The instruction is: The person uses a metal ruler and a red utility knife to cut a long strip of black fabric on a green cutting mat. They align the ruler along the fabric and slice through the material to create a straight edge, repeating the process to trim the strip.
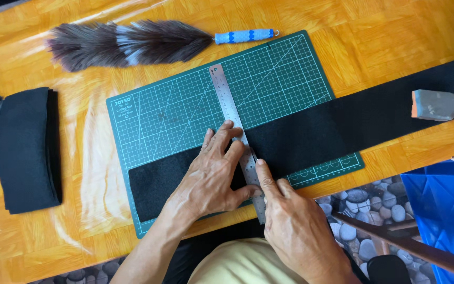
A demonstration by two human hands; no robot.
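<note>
both my hands pin the ruler on the felt

left hand (212, 173) presses flat, fingers spread, on steel ruler (236, 128); right hand (295, 226) fingertip against it, over black felt strip (311, 134).

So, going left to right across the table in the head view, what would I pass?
Folded black cloth → left hand → steel ruler → right hand → grey-and-orange block.

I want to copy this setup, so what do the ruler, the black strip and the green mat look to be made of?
The ruler looks like brushed steel: silvery grey, thin, with a dull sheen. The black strip seems to be felt or a similar matte fabric, without any shine. The green cutting mat looks like smooth, gridded plastic or rubbery vinyl.
</note>
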